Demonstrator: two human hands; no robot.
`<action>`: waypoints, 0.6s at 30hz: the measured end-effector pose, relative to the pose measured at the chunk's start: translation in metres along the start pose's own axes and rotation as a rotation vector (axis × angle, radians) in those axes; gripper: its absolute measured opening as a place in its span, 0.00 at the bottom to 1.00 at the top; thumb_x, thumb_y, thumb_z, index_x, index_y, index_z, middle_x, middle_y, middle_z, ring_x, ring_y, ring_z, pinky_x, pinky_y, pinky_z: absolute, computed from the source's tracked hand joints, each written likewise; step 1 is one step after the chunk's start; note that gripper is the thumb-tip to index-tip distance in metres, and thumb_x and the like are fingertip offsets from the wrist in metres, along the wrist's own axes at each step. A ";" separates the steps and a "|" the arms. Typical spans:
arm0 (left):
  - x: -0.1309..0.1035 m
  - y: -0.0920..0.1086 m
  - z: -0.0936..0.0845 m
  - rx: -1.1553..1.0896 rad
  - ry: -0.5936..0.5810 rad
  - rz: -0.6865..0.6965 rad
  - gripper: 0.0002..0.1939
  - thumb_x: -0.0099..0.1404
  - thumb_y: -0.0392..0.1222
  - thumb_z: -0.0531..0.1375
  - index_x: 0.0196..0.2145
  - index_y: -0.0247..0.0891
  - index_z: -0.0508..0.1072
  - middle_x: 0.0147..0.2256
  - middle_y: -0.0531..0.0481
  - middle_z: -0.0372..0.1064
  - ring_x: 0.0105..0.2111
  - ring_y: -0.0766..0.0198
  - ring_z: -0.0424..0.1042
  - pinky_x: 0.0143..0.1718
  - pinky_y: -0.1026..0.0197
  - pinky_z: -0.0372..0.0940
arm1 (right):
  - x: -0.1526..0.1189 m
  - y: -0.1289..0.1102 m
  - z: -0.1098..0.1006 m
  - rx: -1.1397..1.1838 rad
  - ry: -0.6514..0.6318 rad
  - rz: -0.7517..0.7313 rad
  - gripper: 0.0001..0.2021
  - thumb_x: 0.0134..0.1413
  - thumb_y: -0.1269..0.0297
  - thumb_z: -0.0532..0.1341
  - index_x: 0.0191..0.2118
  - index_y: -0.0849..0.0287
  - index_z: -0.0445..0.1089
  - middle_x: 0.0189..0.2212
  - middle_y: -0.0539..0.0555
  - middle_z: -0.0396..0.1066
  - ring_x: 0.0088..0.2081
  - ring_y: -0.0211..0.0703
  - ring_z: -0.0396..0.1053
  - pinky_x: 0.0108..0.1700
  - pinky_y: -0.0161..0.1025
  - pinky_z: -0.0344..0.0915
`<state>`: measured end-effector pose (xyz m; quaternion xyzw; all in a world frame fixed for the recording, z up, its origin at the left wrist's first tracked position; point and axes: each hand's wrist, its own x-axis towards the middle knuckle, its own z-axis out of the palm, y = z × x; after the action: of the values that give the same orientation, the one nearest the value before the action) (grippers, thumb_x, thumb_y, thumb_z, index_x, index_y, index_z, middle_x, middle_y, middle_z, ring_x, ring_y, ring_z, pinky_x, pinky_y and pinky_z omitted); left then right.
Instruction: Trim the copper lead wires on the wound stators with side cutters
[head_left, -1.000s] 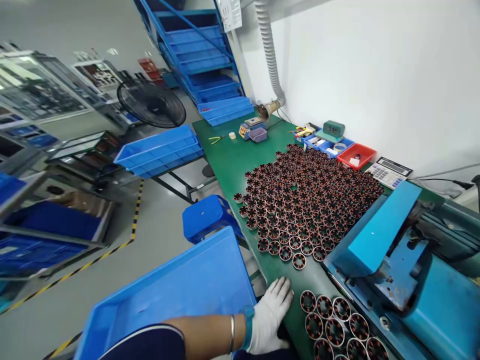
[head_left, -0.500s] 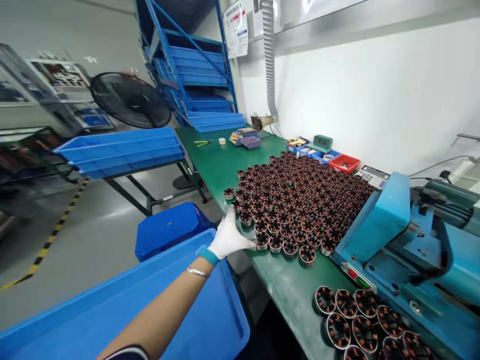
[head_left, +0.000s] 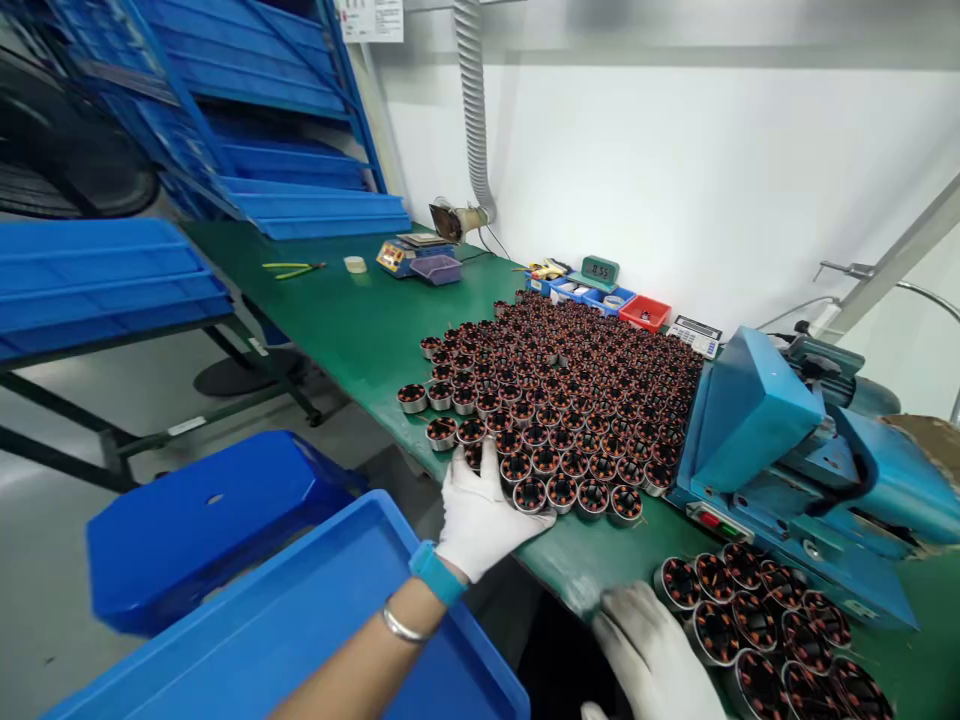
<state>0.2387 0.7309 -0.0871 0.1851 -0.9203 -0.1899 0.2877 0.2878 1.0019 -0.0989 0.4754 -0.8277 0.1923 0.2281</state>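
My left hand (head_left: 487,510), in a white glove, rests at the near-left edge of a large cluster of round metal rings with copper windings (head_left: 555,400) on the green table. Its fingers are spread around the outer rings, with one ring (head_left: 473,456) between the fingertips and the thumb against the front row. At the bottom, my right hand (head_left: 649,650), also gloved and slightly blurred, lies at the table edge with fingers extended and apart, holding nothing. Right beside it stands a smaller group of the same rings (head_left: 754,620).
A blue machine (head_left: 757,400) stands on the right. An empty-looking blue tray (head_left: 300,620) and a blue stool (head_left: 217,520) are at lower left. Behind the rings are a red bin (head_left: 645,312), a calculator (head_left: 695,336) and a clock (head_left: 600,269). Pliers (head_left: 294,270) lie farther left.
The view has turned to the right. My right hand has come into view at the bottom. My left hand has moved in against the front rings, which sit closer together.
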 end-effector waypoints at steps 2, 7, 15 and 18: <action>-0.006 0.005 0.003 -0.027 0.045 0.013 0.62 0.37 0.62 0.69 0.64 0.32 0.51 0.61 0.26 0.49 0.59 0.29 0.56 0.55 0.34 0.56 | 0.023 -0.001 0.022 -0.025 -0.013 -0.053 0.28 0.54 0.54 0.61 0.58 0.61 0.62 0.52 0.62 0.69 0.54 0.56 0.67 0.52 0.50 0.69; -0.016 0.007 0.010 -0.021 0.042 0.011 0.59 0.40 0.66 0.66 0.64 0.32 0.53 0.59 0.27 0.54 0.58 0.31 0.57 0.56 0.33 0.54 | 0.058 -0.012 0.056 -0.095 -0.116 0.077 0.32 0.40 0.60 0.63 0.55 0.62 0.65 0.53 0.66 0.68 0.52 0.66 0.67 0.50 0.58 0.68; -0.031 0.024 0.005 -0.014 -0.204 0.069 0.61 0.44 0.64 0.64 0.65 0.23 0.50 0.64 0.21 0.45 0.64 0.27 0.44 0.61 0.34 0.47 | 0.058 -0.002 0.050 -0.123 -0.045 0.050 0.22 0.45 0.62 0.63 0.48 0.62 0.67 0.47 0.65 0.70 0.48 0.61 0.69 0.46 0.55 0.70; -0.039 0.034 0.006 -0.055 -0.308 -0.004 0.63 0.45 0.69 0.61 0.67 0.26 0.47 0.67 0.22 0.35 0.65 0.22 0.36 0.61 0.30 0.44 | 0.047 0.009 0.048 -0.190 0.004 -0.032 0.24 0.44 0.59 0.63 0.49 0.64 0.66 0.45 0.65 0.71 0.45 0.61 0.70 0.44 0.54 0.70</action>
<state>0.2569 0.7785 -0.0941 0.1474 -0.9476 -0.2419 0.1478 0.2491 0.9474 -0.1130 0.4645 -0.8340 0.1102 0.2766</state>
